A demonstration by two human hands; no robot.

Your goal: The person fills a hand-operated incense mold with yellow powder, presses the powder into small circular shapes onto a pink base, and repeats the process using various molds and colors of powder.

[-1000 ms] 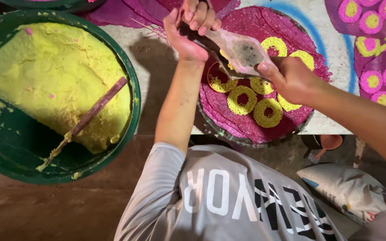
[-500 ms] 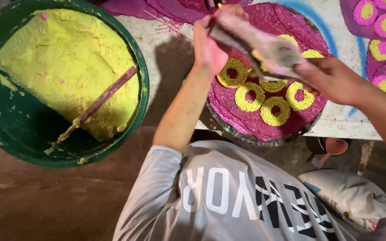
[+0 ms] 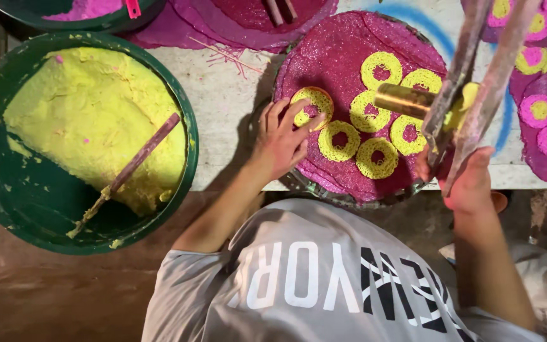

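I see left hand (image 3: 283, 140) fingers spread, pressing a yellow noodle ring (image 3: 312, 104) at the magenta mat's (image 3: 337, 54) left edge | right hand (image 3: 470, 183) fingers clamped on a wooden-handled press (image 3: 457, 95) over its right side | ring looks soft, light, crumbly: I'd lift it flat, underneath

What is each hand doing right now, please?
Left hand: open, fingertips on a yellow ring.
Right hand: closed, gripping a wooden press.

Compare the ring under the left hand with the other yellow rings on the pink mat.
The ring under the left hand, call it the touched ring, sits apart at the pink mat left side; the other rings cluster together. The touched ring's centre is partly yellow; the other rings have open pink centres. All are yellow and noodle-textured.
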